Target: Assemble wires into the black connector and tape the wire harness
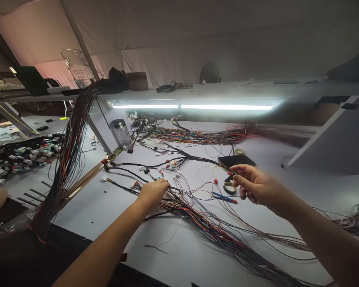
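My left hand [152,192] rests on the white table [113,203], fingers curled down onto a thick bundle of coloured wires [209,227] near a small white connector. My right hand [255,185] is raised slightly to the right, thumb and fingers pinched on a thin wire [231,172] with a small red and green end. Black-wrapped harness branches [179,153] with white and red connectors spread out just beyond both hands.
A roll of tape [229,187], a blue and red pen-like tool [225,197] and a black flat pad [236,160] lie by the right hand. A clear jar [121,133] stands behind. Hanging wires [70,151] drape at left beside connector piles [20,157]. Shelf with strip light [194,106] overhead.
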`<state>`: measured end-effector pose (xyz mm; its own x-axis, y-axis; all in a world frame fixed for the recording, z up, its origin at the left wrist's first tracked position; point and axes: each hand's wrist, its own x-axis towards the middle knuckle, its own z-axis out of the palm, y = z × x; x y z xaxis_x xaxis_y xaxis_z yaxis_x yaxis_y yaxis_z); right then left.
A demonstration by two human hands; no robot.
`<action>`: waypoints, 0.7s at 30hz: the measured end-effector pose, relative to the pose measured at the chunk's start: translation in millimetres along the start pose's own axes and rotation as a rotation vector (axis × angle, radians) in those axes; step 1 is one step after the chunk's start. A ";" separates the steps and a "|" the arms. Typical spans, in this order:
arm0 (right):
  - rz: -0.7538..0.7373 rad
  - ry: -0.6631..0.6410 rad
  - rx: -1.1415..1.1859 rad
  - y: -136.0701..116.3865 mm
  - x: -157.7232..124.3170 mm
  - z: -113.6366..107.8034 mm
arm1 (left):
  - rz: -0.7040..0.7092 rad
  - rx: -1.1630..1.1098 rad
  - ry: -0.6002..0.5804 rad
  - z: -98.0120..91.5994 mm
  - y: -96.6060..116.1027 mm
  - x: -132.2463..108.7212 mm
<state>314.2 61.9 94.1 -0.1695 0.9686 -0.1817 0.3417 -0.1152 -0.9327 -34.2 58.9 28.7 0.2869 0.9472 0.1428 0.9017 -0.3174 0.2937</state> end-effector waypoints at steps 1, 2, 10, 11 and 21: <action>0.036 0.002 -0.135 8.2 4.0 -3.1 | -0.007 0.009 0.016 -5.1 0.0 -1.9; 0.041 0.010 -0.295 16.2 8.2 -6.1 | -0.013 0.018 0.032 -10.6 0.7 -3.5; -0.436 0.082 -0.845 -15.1 11.6 40.9 | 0.203 0.119 0.205 -39.0 22.5 -4.9; -0.471 0.073 -0.732 -24.0 12.3 57.0 | 0.226 0.097 0.217 -39.2 24.5 -4.8; -0.527 -0.047 -0.067 -8.3 25.3 169.7 | 0.073 -0.565 0.179 -25.7 11.7 -0.9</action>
<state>150.2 50.0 44.4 -0.3748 0.8802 0.2910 0.2570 0.4002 -0.8796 -32.2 53.2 56.2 0.2383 0.9155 0.3240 0.5556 -0.4022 0.7277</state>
